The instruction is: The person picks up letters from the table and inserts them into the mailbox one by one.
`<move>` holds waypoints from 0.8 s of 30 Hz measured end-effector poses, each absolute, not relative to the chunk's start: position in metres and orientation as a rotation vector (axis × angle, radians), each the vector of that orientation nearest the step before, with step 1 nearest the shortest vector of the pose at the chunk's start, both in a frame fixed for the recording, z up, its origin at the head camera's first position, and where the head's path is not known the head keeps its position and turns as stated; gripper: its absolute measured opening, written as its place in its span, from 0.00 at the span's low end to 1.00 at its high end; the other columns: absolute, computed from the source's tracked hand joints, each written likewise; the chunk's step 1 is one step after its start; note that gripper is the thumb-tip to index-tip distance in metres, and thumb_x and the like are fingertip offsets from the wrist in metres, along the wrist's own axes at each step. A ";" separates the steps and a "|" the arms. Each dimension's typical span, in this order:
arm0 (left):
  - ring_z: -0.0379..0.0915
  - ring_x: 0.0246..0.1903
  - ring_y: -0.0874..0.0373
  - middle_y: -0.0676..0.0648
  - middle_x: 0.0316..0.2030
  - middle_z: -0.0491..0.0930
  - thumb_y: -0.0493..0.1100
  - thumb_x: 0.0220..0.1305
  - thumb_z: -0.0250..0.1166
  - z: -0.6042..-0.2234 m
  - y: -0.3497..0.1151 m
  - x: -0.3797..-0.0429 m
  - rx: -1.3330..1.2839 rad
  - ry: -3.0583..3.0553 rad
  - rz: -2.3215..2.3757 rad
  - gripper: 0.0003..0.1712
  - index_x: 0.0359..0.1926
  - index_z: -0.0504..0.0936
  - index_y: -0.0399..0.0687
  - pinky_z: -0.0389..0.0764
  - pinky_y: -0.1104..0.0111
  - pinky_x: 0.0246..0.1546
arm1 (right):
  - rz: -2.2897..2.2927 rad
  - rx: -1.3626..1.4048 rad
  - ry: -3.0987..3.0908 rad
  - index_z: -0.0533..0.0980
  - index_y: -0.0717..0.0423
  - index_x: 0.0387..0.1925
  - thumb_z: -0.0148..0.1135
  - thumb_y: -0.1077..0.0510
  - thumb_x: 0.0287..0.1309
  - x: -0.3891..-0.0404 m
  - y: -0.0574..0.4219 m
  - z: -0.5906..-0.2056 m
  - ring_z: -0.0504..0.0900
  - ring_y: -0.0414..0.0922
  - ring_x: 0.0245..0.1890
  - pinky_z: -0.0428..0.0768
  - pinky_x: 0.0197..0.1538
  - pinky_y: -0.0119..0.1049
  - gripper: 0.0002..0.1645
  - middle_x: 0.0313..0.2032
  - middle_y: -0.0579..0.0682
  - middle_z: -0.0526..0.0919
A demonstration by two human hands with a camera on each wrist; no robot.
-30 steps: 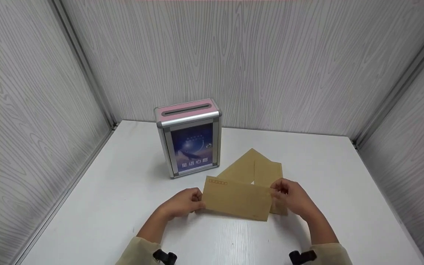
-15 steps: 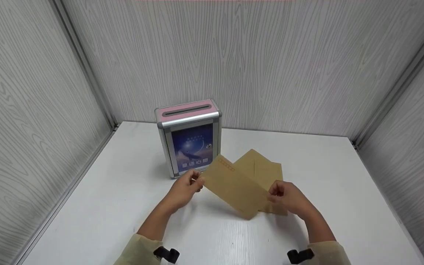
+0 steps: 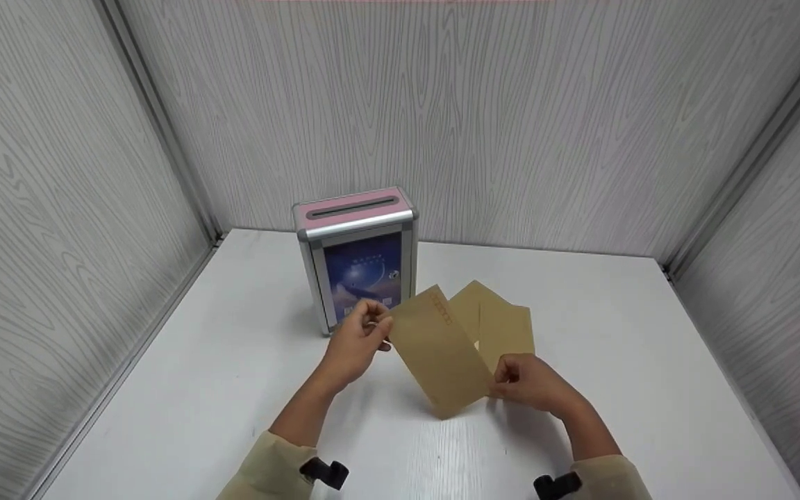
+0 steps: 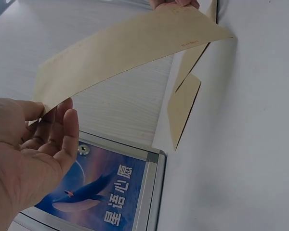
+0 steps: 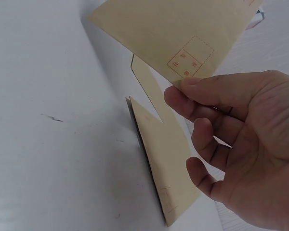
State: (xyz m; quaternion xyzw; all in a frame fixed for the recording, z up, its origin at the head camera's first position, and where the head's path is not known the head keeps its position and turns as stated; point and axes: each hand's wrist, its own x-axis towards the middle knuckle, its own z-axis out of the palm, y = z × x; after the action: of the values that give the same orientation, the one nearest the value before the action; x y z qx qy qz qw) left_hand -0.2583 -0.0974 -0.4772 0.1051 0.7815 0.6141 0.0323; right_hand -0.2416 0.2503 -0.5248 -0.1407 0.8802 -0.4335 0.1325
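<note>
A brown paper envelope is held tilted above the table between both hands. My left hand pinches its upper left corner between thumb and fingers. My right hand pinches the lower right corner, beside the red printed stamp square that shows in the right wrist view. In the left wrist view the held envelope bows slightly along its length. Beneath it, more brown envelopes lie overlapping on the table, partly hidden. Just beyond my left hand stands a box with a pink top, a slot and a blue picture front.
The box's slot faces up, and a small lock sits on its front. The white table is bounded by wood-grain panels at the back and on both sides.
The held envelope has turned from nearly level to steeply slanted. My left hand has risen toward the box, and my right hand has shifted down and left.
</note>
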 end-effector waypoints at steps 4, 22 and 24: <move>0.82 0.45 0.55 0.42 0.53 0.81 0.39 0.81 0.60 -0.470 -0.097 -0.258 0.355 2.417 1.864 0.12 0.60 0.73 0.46 0.89 0.63 0.49 | -1.228 -0.456 2.545 0.81 0.58 0.32 0.77 0.59 0.62 -0.242 0.247 -0.524 0.74 0.39 0.31 0.74 0.33 0.29 0.10 0.30 0.44 0.81; 0.83 0.45 0.55 0.45 0.46 0.83 0.41 0.79 0.66 -0.443 -0.100 -0.263 0.390 2.268 1.951 0.12 0.56 0.76 0.44 0.91 0.62 0.46 | -1.105 -0.590 2.513 0.83 0.50 0.41 0.75 0.53 0.67 -0.243 0.231 -0.510 0.82 0.45 0.43 0.80 0.41 0.34 0.08 0.44 0.49 0.85; 0.83 0.45 0.55 0.45 0.46 0.83 0.41 0.79 0.66 -0.440 -0.100 -0.263 0.395 2.275 1.935 0.12 0.56 0.76 0.45 0.92 0.62 0.46 | -1.106 -0.603 2.521 0.83 0.50 0.45 0.73 0.53 0.69 -0.244 0.230 -0.501 0.82 0.46 0.45 0.81 0.44 0.36 0.09 0.46 0.49 0.86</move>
State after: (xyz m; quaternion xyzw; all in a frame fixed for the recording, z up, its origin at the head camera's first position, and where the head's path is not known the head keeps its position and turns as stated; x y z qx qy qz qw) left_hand -0.2628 -0.1003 -0.4398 0.1307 0.7536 0.6410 0.0643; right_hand -0.2442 0.2297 -0.5007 -0.2111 0.8829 -0.3873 0.1612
